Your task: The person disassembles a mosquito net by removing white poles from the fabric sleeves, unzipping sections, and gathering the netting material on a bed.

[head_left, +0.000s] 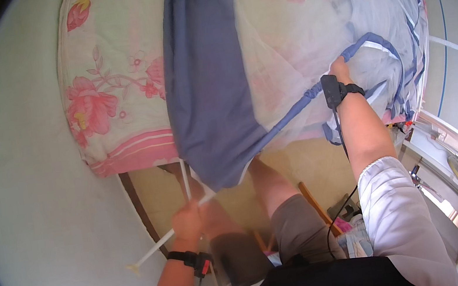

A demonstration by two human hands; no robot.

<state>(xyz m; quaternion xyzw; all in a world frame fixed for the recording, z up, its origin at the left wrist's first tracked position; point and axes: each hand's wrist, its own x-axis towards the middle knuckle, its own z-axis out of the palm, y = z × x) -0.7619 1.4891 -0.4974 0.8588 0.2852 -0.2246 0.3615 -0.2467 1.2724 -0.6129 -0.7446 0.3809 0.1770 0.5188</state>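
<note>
My left hand [187, 221] is closed round a thin white pole [158, 246], whose pale end fitting sticks out at the lower left. The pole's other end runs up to the corner of a wide blue fabric panel [208, 81]. From that corner a narrow blue sleeve [287, 117], bunched in places, stretches up to the right. My right hand [339, 70] grips this sleeve, its fingers partly hidden behind the wrist device. Sheer white mosquito netting [286, 51] joins the blue trim and spreads over the bed. A second white rod [185, 179] stands near my left hand.
Under the netting lies a bed with a pink-flowered sheet [115, 95]. A pale wall [26, 173] rises at the left. At the right are a striped white panel [452, 50] and a shelf with small items [451, 163]. Clothes [355, 236] lie by my legs.
</note>
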